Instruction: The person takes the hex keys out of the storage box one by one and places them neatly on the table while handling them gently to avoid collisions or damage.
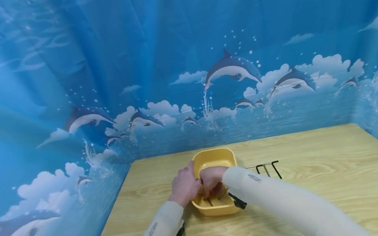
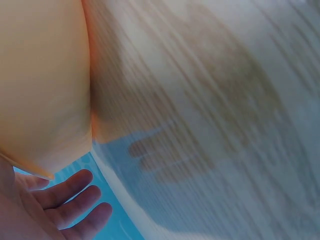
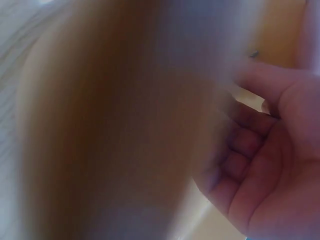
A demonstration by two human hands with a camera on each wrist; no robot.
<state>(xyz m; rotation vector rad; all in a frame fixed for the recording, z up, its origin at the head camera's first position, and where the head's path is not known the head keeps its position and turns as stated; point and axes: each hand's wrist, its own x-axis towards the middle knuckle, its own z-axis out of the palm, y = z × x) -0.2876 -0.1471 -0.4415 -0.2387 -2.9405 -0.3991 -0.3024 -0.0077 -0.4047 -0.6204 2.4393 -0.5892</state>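
A yellow plastic basin (image 1: 220, 210) stands on the table, with L-shaped hex keys (image 1: 210, 202) lying on its bottom. My left hand (image 1: 184, 186) holds the basin's left rim, thumb over the edge. In the left wrist view, the other fingers (image 2: 75, 202) spread loosely outside the yellow wall (image 2: 45, 85). My right hand (image 1: 212, 178) reaches down inside the basin with its fingers bent. Those curled fingers (image 3: 245, 142) show in the right wrist view, where the blurred basin wall covers part of them. I cannot tell whether they pinch a hex key.
Right of the basin, several black and silver hex keys (image 1: 276, 170) lie on the wood-grain table (image 1: 328, 179), partly behind the right sleeve (image 1: 275, 190). A blue dolphin-print curtain (image 1: 166, 56) closes off the back and both sides.
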